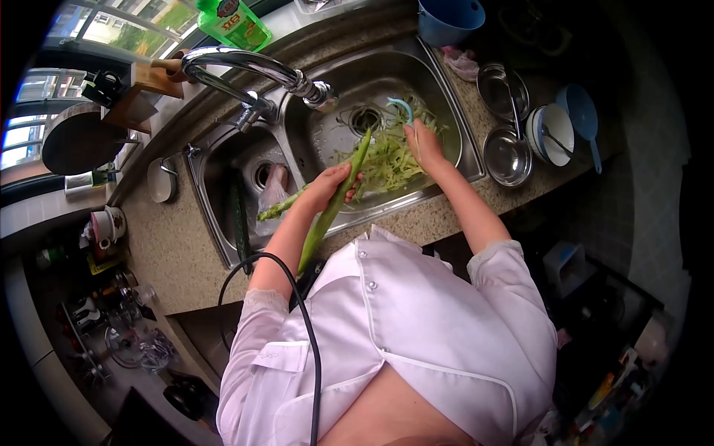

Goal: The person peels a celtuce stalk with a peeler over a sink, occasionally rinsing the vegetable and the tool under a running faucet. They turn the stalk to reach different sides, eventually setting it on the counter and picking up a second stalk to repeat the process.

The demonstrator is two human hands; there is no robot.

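Head view. From where I stand, the long green stalk [327,217] is in the person's left hand [327,189], held at a slant. Its upper end is over the larger basin [305,137]; its lower end extends past the front rim, close to the shirt [416,312]. The left fingers are wrapped around the stalk near its middle. A shorter green piece [277,209] projects beside that hand; whether the fingers grip it also, I cannot tell.

The right hand [425,145] is over the same basin, fingers closed on a light-blue tool [404,108], apparently a peeler. Its curved head is apart from the stalk. Green shavings [394,165] are heaped below, reaching close to the drain [366,119].

Hazards, in my judgement:
1. Slip. A damp, freshly stripped stalk may rotate in the left fingers if the grip is loose.
2. Cut. The left fingers surround the stalk; a stroke carried too far along it could reach them.
3. Snag. The overhanging end may strike the shirt or the front edge of the surface [156,253] if the stalk is swung. The black cable [309,327] could catch the left arm.
4. Blockage. Shavings may clog the drain if water washes them inward. I cannot tell whether the faucet [320,93] is running.
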